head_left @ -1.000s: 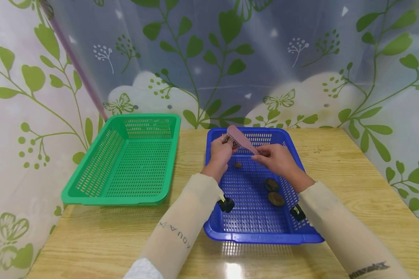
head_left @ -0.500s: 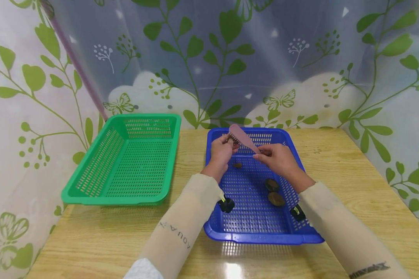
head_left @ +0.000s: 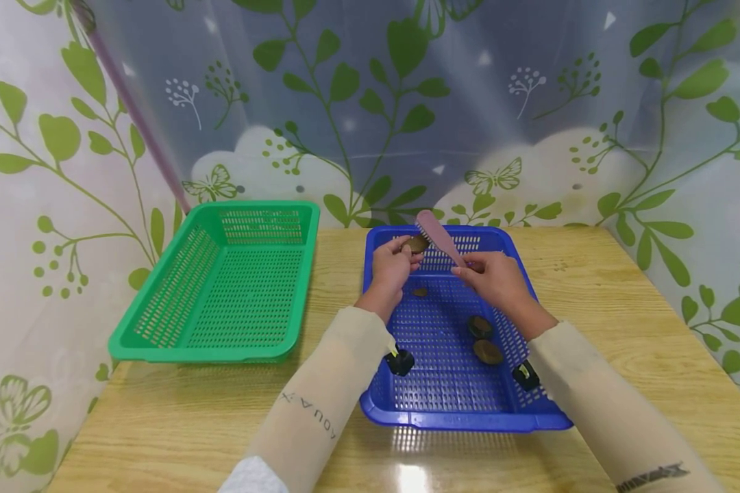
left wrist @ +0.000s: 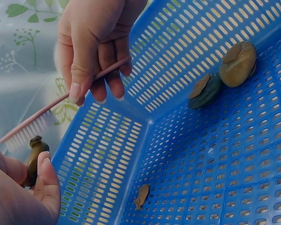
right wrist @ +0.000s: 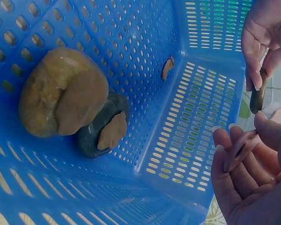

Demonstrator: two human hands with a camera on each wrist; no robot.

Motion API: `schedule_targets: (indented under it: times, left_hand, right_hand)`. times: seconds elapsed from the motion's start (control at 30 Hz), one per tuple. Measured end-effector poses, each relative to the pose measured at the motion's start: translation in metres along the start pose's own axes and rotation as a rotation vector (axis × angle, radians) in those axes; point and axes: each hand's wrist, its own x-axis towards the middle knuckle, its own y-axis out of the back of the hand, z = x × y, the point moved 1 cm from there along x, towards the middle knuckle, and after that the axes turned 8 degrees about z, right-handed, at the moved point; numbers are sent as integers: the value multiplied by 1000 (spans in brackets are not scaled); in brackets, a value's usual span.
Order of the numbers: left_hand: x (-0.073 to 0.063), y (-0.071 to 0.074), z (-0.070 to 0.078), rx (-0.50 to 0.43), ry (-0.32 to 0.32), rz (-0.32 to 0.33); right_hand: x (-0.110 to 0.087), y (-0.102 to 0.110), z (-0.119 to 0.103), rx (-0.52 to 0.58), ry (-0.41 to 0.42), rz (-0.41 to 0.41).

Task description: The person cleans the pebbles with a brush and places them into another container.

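Over the far end of a blue plastic basket [head_left: 462, 421], my left hand [head_left: 391, 268] pinches an olive-brown stone [head_left: 417, 244] between thumb and fingers. A small dark lump [left wrist: 35, 140] sits on the stone's upper end. My right hand [head_left: 495, 279] holds a pink brush [head_left: 439, 237] by its handle. Its white bristles [left wrist: 30, 131] face the stone, close above it in the left wrist view; whether they touch is hard to tell. Inside the basket lie a dark green stone [left wrist: 205, 93] and a tan stone [left wrist: 239, 68], both bearing brown patches, and a small brown flake [left wrist: 142, 197].
A green plastic basket [head_left: 212, 356] stands to the left on the wooden table [head_left: 598, 294]. Behind both baskets hangs a leaf-patterned curtain [head_left: 358, 150]. Black wrist cameras [head_left: 399, 361] hang under the sleeves, above the blue basket.
The right hand has lifted the brush slightly up and to the right, away from the left hand. More of the held stone now shows. The left hand has stayed almost still.
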Motion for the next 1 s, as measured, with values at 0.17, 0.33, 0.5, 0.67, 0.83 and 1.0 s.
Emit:
schedule_targets:
  times: [0.17,0.33,0.5,0.67,0.83,1.0]
  left_hand:
    - [0,0,1,-2,5,2]
    - [-1,1,1,-1,8,5]
    - [0,1,0,1,17,6]
    - [-1,0,1,8,4,6]
    - [-1,-1,1,24,-2,4]
    - [-2,-1,2,19,-7,3]
  right_hand:
    - [0,1,-1,-11,-14,4]
    - [0,1,-2,16,-28,27]
    - [0,-1,-2,69,-24,40]
    - [0,-3,-4,102,51,16]
    - [-1,-5,-6,95,117,-29]
    - [0,-6,-5,81,130,-46]
